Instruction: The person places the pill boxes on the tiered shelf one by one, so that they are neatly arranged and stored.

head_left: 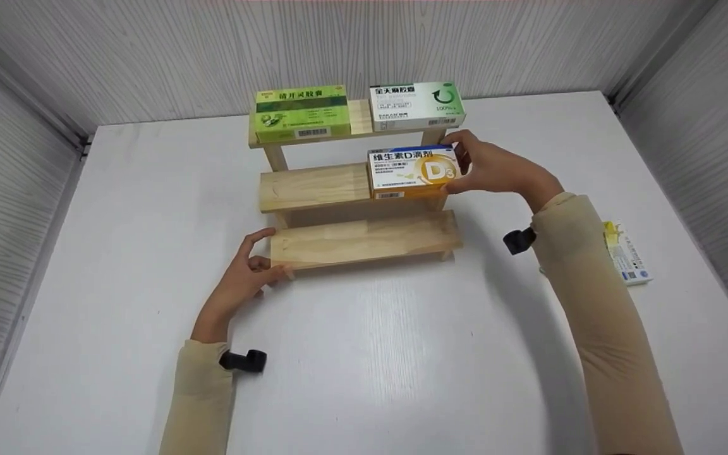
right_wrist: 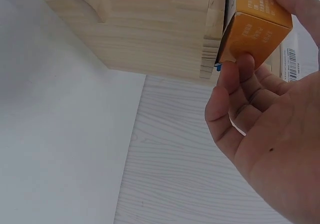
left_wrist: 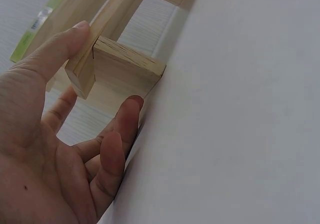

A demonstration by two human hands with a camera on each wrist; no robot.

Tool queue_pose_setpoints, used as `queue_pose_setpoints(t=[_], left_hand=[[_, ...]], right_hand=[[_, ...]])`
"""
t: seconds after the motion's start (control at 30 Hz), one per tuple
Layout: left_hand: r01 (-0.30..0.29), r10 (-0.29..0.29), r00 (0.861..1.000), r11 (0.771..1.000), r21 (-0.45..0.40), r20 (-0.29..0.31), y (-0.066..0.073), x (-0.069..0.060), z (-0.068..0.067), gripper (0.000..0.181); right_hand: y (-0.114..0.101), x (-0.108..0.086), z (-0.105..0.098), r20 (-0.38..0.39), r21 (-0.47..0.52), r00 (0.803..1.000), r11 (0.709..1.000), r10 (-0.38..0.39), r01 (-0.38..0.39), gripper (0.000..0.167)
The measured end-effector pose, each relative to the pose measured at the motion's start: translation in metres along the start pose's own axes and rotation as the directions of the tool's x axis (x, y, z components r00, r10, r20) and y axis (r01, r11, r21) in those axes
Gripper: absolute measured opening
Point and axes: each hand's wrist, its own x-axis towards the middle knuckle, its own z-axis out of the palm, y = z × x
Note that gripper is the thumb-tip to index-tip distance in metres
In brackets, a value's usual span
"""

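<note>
A three-step wooden rack [head_left: 364,243] stands on the white table. My left hand [head_left: 245,275] pinches the left end of its lowest step; in the left wrist view the thumb [left_wrist: 62,47] lies against the step's edge. On the right half of the middle step sits a white and orange vitamin D box [head_left: 411,174]. My right hand [head_left: 497,165] holds this box at its right end, thumb at the front and fingers behind. In the right wrist view fingertips touch the orange end of the box [right_wrist: 257,37].
A green medicine box [head_left: 303,114] and a white-green medicine box [head_left: 418,106] lie on the top step, left and right. Partly behind the right sleeve, a white and yellow box [head_left: 629,256] lies on the table. Striped panels [head_left: 339,50] enclose the table.
</note>
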Motion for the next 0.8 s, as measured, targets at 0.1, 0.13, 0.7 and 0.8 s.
queue_pose_setpoints(t=[0.1, 0.13, 0.7, 0.8], left_hand=[[0.001, -0.001, 1.000, 1.000, -0.007, 0.003, 0.0002, -0.0003, 0.0001, 0.080], [0.001, -0.001, 1.000, 1.000, -0.007, 0.003, 0.0000, -0.0002, 0.0001, 0.080], [-0.013, 0.013, 1.000, 0.999, -0.035, 0.006, -0.0010, -0.0012, -0.0009, 0.079], [-0.009, 0.010, 1.000, 1.000, -0.027, 0.011, 0.0004, -0.0018, -0.0008, 0.079]], right_hand=[[-0.0001, 0.0001, -0.0007, -0.003, -0.009, 1.000, 1.000, 0.005, -0.005, 0.076], [0.0000, -0.0001, -0.0011, -0.004, -0.014, 1.000, 1.000, 0.005, -0.005, 0.076], [0.0053, -0.0029, -0.0013, -0.056, -0.014, 0.998, 1.000, 0.011, -0.012, 0.084], [0.0070, -0.0050, -0.0021, -0.077, -0.028, 0.997, 1.000, -0.001, -0.001, 0.086]])
